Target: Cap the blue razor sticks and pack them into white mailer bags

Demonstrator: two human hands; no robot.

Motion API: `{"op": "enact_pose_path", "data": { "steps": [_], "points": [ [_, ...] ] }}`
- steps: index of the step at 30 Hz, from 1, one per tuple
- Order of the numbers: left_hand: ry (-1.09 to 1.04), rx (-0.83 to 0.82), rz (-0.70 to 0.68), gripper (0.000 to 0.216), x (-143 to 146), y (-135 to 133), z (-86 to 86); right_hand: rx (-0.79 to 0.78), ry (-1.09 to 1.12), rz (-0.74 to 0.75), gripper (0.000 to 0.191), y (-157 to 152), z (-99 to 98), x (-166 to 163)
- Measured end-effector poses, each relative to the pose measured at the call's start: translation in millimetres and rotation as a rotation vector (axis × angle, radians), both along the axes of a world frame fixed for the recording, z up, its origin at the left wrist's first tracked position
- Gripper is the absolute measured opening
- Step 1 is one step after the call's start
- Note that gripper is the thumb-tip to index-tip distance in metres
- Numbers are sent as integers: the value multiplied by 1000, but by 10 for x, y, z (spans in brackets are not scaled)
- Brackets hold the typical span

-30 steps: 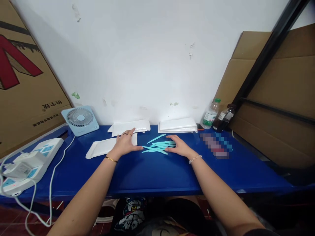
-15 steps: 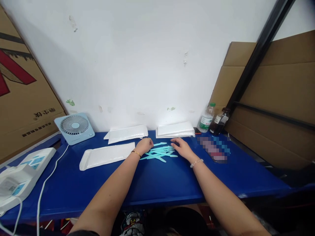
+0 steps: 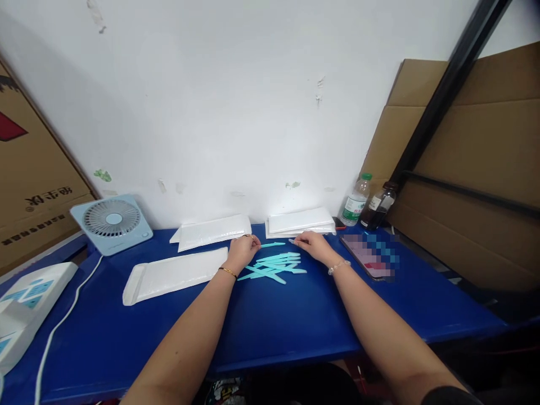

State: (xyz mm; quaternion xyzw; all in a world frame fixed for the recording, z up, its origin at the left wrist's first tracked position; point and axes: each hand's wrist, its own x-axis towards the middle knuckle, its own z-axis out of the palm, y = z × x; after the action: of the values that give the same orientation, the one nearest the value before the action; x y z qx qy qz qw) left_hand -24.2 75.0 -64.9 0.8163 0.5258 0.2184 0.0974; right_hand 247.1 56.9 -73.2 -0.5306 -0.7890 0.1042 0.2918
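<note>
My left hand (image 3: 243, 251) is closed in a pinch on the end of a slim turquoise eyebrow razor (image 3: 273, 244), which points right. My right hand (image 3: 313, 246) pinches a small clear cap (image 3: 292, 241), a short gap away from the razor's tip. Just below both hands, a loose pile of similar turquoise razors (image 3: 274, 265) lies crisscrossed on the blue table (image 3: 291, 320). A flat white padded mailer (image 3: 179, 274) rests to the left of my left hand.
White mailers are stacked by the wall, one stack at left (image 3: 213, 232) and one at right (image 3: 297, 221). A blue fan (image 3: 113, 219) and a white power strip (image 3: 37, 298) are on the left. A phone (image 3: 365, 259), a clear bottle (image 3: 355, 202) and a dark bottle (image 3: 377, 208) stand right.
My left hand has lifted the razor slightly away from the pile. My right hand now shows a clear cap between its fingers, apart from the razor. The view has shifted slightly right.
</note>
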Motion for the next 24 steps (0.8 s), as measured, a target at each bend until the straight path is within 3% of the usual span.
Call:
{"op": "enact_pose_path", "data": {
  "steps": [4, 9, 13, 18, 24],
  "points": [
    [-76, -14, -4, 21, 7, -43, 18, -20, -22, -9, 20, -75, 27, 54],
    [-55, -90, -176, 28, 71, -171, 74, -112, -65, 92, 13, -151, 65, -37],
    [12, -83, -246, 21, 107, -200, 79, -98, -10, 124, 11, -159, 71, -85],
    [84, 37, -162, 20, 100, -175, 92, -30, -4, 162, 11, -129, 76, -68],
    [83, 60, 21, 18, -4, -113, 104, 44, 12, -60, 9, -74, 40, 38]
  ]
}}
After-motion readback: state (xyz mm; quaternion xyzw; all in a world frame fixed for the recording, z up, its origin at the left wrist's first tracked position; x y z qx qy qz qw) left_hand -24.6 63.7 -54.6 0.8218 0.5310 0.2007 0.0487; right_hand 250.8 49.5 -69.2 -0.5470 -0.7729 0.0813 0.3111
